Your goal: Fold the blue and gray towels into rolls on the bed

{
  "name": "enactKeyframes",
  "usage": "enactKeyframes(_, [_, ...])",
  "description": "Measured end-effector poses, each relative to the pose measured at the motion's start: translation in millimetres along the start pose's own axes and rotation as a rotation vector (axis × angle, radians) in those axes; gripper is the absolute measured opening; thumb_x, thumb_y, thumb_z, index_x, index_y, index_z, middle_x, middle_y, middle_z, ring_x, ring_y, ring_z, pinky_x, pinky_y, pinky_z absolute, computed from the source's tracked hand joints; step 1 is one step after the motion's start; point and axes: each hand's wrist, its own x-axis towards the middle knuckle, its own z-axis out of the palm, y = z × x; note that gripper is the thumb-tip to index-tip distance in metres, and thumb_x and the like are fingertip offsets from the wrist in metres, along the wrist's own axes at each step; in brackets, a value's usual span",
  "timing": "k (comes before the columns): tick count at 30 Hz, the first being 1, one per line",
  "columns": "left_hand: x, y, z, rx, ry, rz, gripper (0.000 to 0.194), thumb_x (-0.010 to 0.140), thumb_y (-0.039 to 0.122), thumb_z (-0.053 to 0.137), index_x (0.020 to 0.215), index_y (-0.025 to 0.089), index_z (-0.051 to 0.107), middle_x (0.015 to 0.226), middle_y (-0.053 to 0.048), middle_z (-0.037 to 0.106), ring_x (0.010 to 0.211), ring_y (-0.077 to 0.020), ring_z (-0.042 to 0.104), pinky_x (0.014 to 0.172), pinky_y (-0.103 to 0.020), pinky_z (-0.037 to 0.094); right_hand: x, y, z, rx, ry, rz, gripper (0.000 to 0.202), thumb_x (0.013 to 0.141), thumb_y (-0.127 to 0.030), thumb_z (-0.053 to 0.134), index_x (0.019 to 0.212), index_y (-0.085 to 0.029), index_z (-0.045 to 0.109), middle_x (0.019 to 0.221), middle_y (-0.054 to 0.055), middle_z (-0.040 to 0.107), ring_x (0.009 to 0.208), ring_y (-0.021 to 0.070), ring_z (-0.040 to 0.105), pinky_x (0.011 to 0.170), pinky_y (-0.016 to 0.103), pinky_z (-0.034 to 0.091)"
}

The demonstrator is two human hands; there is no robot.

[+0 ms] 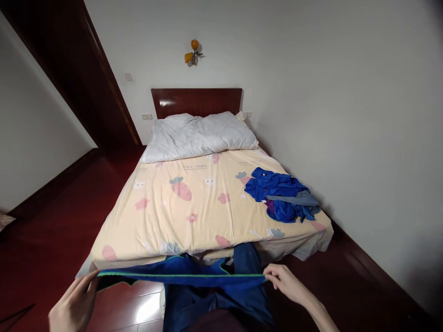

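Note:
A blue cloth (187, 278) with green edging is stretched taut between my two hands, above my lap and in front of the bed's foot. My left hand (74, 302) grips its left end, at the lower left. At the other end, my right hand (282, 281) pinches a corner between thumb and fingers. The cloth's lower folds hang partly over my dark blue trousers (218, 304); whether it is a towel or a garment I cannot tell. On the bed's right side lies a crumpled pile of blue clothes (280, 191), with some grey-blue and purple pieces.
The bed (162, 221) has a cream sheet printed with carrots and flowers. A folded light grey quilt (200, 136) lies against the dark wooden headboard (197, 101). White wall (363, 138) runs close along the right. Dark red floor (51, 221) shows on the left.

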Motion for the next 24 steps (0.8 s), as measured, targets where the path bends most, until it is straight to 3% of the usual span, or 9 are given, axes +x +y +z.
enactKeyframes(3, [37, 6, 4.0, 0.013, -0.162, -0.006, 0.030, 0.087, 0.043, 0.050, 0.096, 0.030, 0.074, 0.092, 0.000, 0.076, 0.071, -0.0189, 0.070, 0.057, -0.024, 0.046, 45, -6, -28, 0.150, 0.069, -0.011, 0.043, 0.092, -0.054, 0.049, 0.100, -0.017, 0.068, 0.064, 0.001, 0.069, 0.049, 0.0150, 0.059, 0.054, 0.028, 0.048])
enactKeyframes(7, [107, 29, 4.7, -0.092, -0.363, -0.113, 0.041, 0.085, 0.046, 0.050, 0.100, 0.020, 0.077, 0.064, -0.003, 0.073, 0.070, -0.0221, 0.071, 0.064, -0.026, 0.049, 115, -36, -84, 0.334, 0.230, -0.098, 0.056, 0.075, -0.070, 0.065, 0.089, -0.016, 0.065, 0.070, 0.008, 0.073, 0.059, 0.0221, 0.070, 0.057, 0.034, 0.058])
enactKeyframes(9, [141, 48, -2.2, -0.114, -0.376, -0.130, 0.046, 0.087, 0.046, 0.049, 0.106, 0.015, 0.076, 0.058, -0.002, 0.070, 0.067, -0.0216, 0.070, 0.067, -0.026, 0.049, 143, -61, -114, 0.375, 0.314, -0.164, 0.058, 0.069, -0.071, 0.071, 0.089, -0.017, 0.065, 0.073, 0.010, 0.074, 0.067, 0.0247, 0.074, 0.062, 0.037, 0.062])
enactKeyframes(12, [179, 80, -16.8, -0.099, -0.247, -0.127, 0.043, 0.089, 0.044, 0.051, 0.112, 0.015, 0.075, 0.058, 0.002, 0.069, 0.069, -0.0190, 0.069, 0.074, -0.026, 0.050, 169, -100, -152, 0.366, 0.492, -0.296, 0.058, 0.070, -0.071, 0.072, 0.090, -0.017, 0.067, 0.075, 0.010, 0.073, 0.072, 0.0254, 0.075, 0.067, 0.038, 0.064])
enactKeyframes(16, [201, 105, -26.1, -0.105, -0.073, -0.057, 0.040, 0.093, 0.039, 0.053, 0.115, 0.013, 0.074, 0.066, 0.004, 0.072, 0.085, -0.0182, 0.070, 0.090, -0.028, 0.049, 177, -126, -179, 0.326, 0.607, -0.396, 0.059, 0.072, -0.071, 0.071, 0.090, -0.015, 0.068, 0.079, 0.010, 0.071, 0.076, 0.0270, 0.075, 0.071, 0.041, 0.066])
enactKeyframes(19, [198, 102, -22.2, -0.130, -0.049, 0.003, 0.039, 0.092, 0.037, 0.054, 0.112, 0.011, 0.074, 0.082, 0.001, 0.077, 0.087, -0.0183, 0.070, 0.089, -0.029, 0.051, 165, -122, -183, 0.304, 0.658, -0.422, 0.059, 0.074, -0.071, 0.069, 0.093, -0.015, 0.069, 0.087, 0.011, 0.072, 0.082, 0.0281, 0.076, 0.077, 0.042, 0.066])
enactKeyframes(22, [183, 82, -17.9, -0.135, -0.099, 0.034, 0.039, 0.088, 0.041, 0.055, 0.105, 0.014, 0.077, 0.087, -0.003, 0.079, 0.087, -0.0214, 0.072, 0.081, -0.028, 0.054, 139, -106, -178, 0.265, 0.530, -0.351, 0.058, 0.073, -0.070, 0.071, 0.092, -0.015, 0.071, 0.088, 0.012, 0.074, 0.081, 0.0292, 0.076, 0.076, 0.043, 0.066])
enactKeyframes(24, [171, 66, -20.0, -0.162, -0.206, 0.045, 0.039, 0.084, 0.045, 0.057, 0.100, 0.017, 0.079, 0.089, -0.004, 0.079, 0.087, -0.0237, 0.073, 0.076, -0.029, 0.056, 116, -96, -175, 0.269, 0.414, -0.272, 0.059, 0.070, -0.070, 0.074, 0.091, -0.015, 0.073, 0.086, 0.012, 0.075, 0.080, 0.0297, 0.077, 0.074, 0.042, 0.066])
